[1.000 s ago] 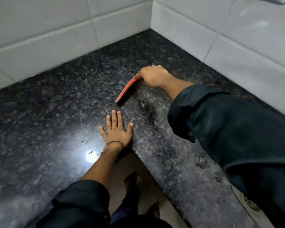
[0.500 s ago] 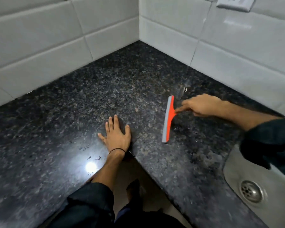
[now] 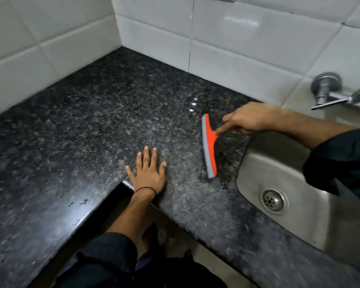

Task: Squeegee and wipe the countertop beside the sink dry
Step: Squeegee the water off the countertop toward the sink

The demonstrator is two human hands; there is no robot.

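Note:
My right hand point(image 3: 250, 119) grips the handle of an orange squeegee point(image 3: 210, 146) with a grey rubber blade. The blade lies on the dark speckled granite countertop point(image 3: 104, 113), just left of the steel sink point(image 3: 283, 183). Small puddles of water sit at the blade's lower end, near the sink rim, and a wet patch glints above its upper end. My left hand point(image 3: 148, 171) rests flat on the counter at the inner corner of its front edge, fingers spread, holding nothing.
White tiled walls point(image 3: 237, 38) meet in a corner behind the counter. A chrome tap point(image 3: 328, 90) sticks out of the wall above the sink. The sink drain point(image 3: 273, 200) is visible. Floor shows below the L-shaped counter edge.
My right hand has dragged the squeegee rightward across the counter, from the middle to beside the sink rim. The view has swung right, revealing the sink and tap. My left hand stayed planted.

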